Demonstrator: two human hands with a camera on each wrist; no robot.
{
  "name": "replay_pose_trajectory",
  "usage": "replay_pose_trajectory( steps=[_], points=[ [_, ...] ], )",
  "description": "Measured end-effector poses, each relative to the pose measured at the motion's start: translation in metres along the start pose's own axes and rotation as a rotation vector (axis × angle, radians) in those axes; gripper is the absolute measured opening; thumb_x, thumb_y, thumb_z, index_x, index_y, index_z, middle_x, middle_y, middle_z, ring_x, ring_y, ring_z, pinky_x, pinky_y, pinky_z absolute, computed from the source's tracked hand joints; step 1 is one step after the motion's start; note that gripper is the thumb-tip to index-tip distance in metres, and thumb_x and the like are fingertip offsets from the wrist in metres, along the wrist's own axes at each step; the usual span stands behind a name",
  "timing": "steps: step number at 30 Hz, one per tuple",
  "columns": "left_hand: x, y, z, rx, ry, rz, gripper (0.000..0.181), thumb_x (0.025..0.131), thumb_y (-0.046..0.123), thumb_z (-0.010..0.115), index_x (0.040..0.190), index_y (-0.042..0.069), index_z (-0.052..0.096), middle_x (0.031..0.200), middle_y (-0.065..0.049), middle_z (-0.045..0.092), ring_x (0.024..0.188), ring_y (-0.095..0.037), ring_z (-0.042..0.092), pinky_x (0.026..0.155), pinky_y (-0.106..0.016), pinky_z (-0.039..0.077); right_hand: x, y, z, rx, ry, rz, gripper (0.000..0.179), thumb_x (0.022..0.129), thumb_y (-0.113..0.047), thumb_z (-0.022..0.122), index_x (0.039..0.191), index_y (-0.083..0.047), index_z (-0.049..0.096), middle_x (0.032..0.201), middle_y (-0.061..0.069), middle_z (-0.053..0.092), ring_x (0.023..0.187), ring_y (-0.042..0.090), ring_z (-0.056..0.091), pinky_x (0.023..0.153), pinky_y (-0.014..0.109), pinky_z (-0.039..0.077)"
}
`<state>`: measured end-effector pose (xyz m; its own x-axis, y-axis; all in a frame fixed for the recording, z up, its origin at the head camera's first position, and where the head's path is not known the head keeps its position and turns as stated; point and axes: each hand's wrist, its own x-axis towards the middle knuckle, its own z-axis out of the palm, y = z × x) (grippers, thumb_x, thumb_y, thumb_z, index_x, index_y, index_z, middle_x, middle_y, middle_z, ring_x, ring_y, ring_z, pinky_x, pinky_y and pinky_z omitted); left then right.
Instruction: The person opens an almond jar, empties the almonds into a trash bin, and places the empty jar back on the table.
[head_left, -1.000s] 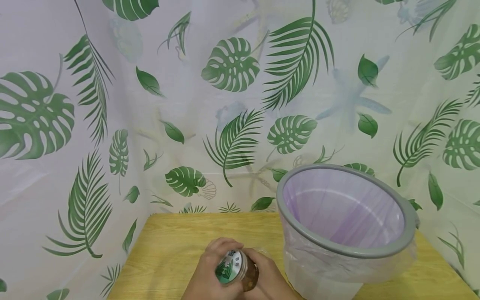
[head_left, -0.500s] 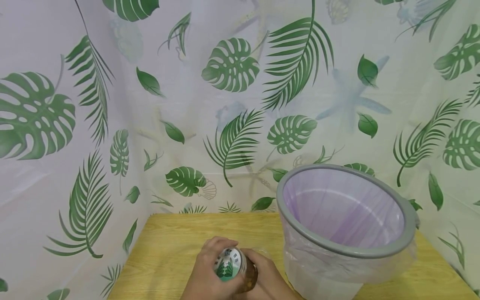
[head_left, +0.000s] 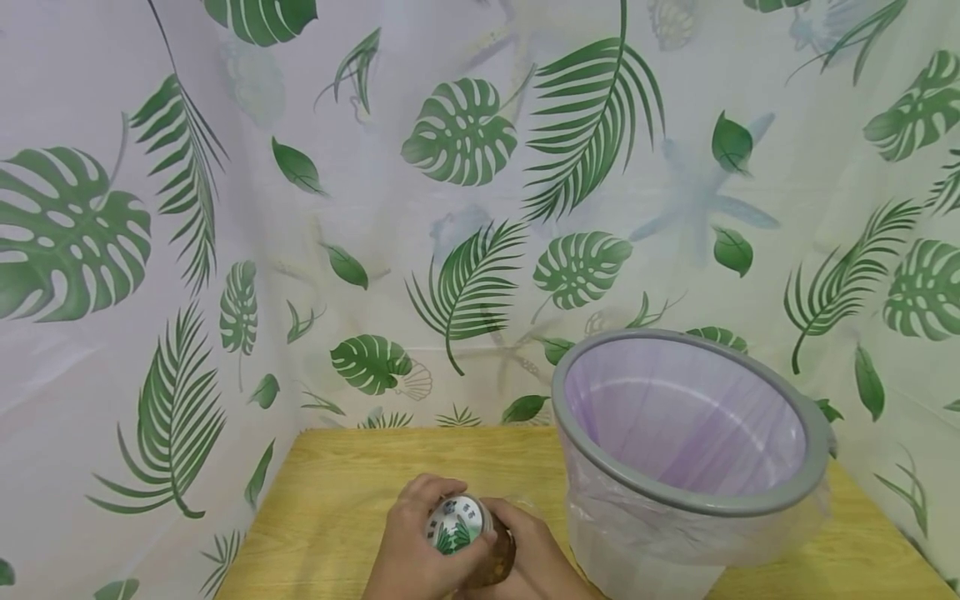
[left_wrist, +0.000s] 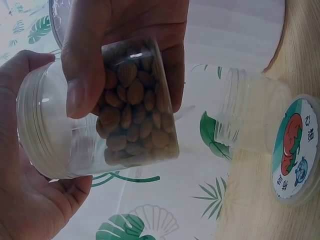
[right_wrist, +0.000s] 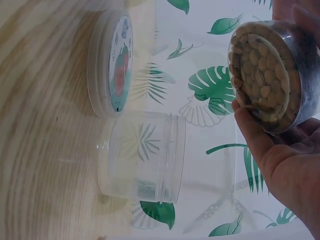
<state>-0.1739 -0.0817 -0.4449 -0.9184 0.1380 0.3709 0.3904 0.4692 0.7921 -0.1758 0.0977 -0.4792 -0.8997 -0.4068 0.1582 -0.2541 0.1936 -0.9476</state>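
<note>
Between my two hands is a clear screw-top jar of almonds (left_wrist: pixel 135 107), tilted over the table. My left hand (head_left: pixel 414 542) grips its lid (head_left: pixel 457 523), which carries a green-leaf label and sits on the jar's mouth. My right hand (head_left: pixel 538 550) holds the jar's body, its thumb lying along the side in the left wrist view. Close by on the table, a second clear jar (right_wrist: pixel 142 155) stands upright without a lid. Beside that jar lies a loose lid (right_wrist: pixel 112 65) with a red fruit picture facing up.
A large bin (head_left: pixel 686 500) with a grey rim and a purple-tinted liner stands on the right of the wooden table (head_left: pixel 345 467). Leaf-patterned sheeting (head_left: pixel 480 200) hangs behind and to the left.
The lid's label has turned a little counterclockwise and faces more upward. My left hand has shifted slightly left and up with it, while my right hand stays nearly still.
</note>
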Motion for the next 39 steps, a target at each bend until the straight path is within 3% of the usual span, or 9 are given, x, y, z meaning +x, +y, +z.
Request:
replay_pose_trajectory(
  steps=[10,17,22,28,32,35,39],
  points=[
    [0.0001,0.0001,0.0004,0.037,0.006,-0.092,0.042,0.071,0.057,0.081,0.102,0.034,0.065,0.100,0.015,0.061,0.082,-0.006,0.058,0.068,-0.021,0.052,0.0005,0.0010,0.0028,0.055,-0.004,0.003,0.061,0.074,-0.030,0.087,0.128,-0.030,0.060,0.123,-0.003,0.064,0.106,0.012,0.065,0.084,0.023,0.056],
    [0.0018,0.0076,-0.0021,0.032,-0.002,-0.217,0.042,0.067,0.062,0.082,0.093,0.034,0.063,0.096,0.014,0.061,0.080,-0.009,0.057,0.066,-0.022,0.051,0.0001,0.0023,0.0045,0.118,-0.027,0.017,0.059,0.075,-0.026,0.086,0.128,-0.029,0.060,0.122,0.000,0.064,0.104,0.016,0.066,0.081,0.025,0.057],
    [0.0009,0.0073,-0.0016,0.029,0.011,-0.244,0.043,0.066,0.062,0.083,0.091,0.033,0.062,0.094,0.013,0.060,0.078,-0.011,0.056,0.063,-0.022,0.051,0.0009,0.0048,0.0050,0.113,-0.029,-0.030,0.061,0.075,-0.024,0.087,0.129,-0.026,0.059,0.123,0.003,0.064,0.102,0.015,0.067,0.081,0.026,0.057],
    [0.0007,0.0068,-0.0013,0.051,0.007,-0.233,0.044,0.067,0.065,0.080,0.092,0.034,0.062,0.094,0.014,0.059,0.079,-0.011,0.054,0.063,-0.023,0.049,0.0011,0.0062,0.0055,0.092,-0.021,-0.024,0.062,0.074,-0.026,0.088,0.129,-0.027,0.059,0.123,0.002,0.063,0.102,0.014,0.066,0.080,0.025,0.057],
    [0.0010,0.0069,-0.0027,0.052,-0.009,-0.206,0.048,0.066,0.067,0.080,0.098,0.036,0.063,0.101,0.014,0.059,0.086,-0.010,0.054,0.071,-0.025,0.048,0.0008,0.0056,0.0049,0.028,-0.009,-0.023,0.063,0.073,-0.031,0.088,0.129,-0.030,0.059,0.121,-0.001,0.065,0.100,0.011,0.067,0.079,0.024,0.057],
    [0.0009,0.0060,-0.0036,0.029,-0.050,-0.149,0.049,0.068,0.063,0.081,0.106,0.036,0.062,0.109,0.013,0.058,0.092,-0.011,0.054,0.076,-0.027,0.048,0.0003,0.0061,0.0041,0.083,-0.033,-0.008,0.060,0.076,-0.028,0.085,0.130,-0.029,0.058,0.122,0.000,0.065,0.101,0.014,0.068,0.081,0.025,0.057],
    [0.0004,0.0027,-0.0038,0.023,-0.115,-0.022,0.049,0.074,0.055,0.080,0.116,0.038,0.061,0.119,0.012,0.053,0.101,-0.013,0.056,0.080,-0.028,0.051,0.0006,0.0069,0.0034,0.065,-0.037,-0.005,0.059,0.079,-0.031,0.083,0.132,-0.029,0.057,0.121,-0.001,0.064,0.100,0.013,0.067,0.081,0.025,0.057]
  ],
)
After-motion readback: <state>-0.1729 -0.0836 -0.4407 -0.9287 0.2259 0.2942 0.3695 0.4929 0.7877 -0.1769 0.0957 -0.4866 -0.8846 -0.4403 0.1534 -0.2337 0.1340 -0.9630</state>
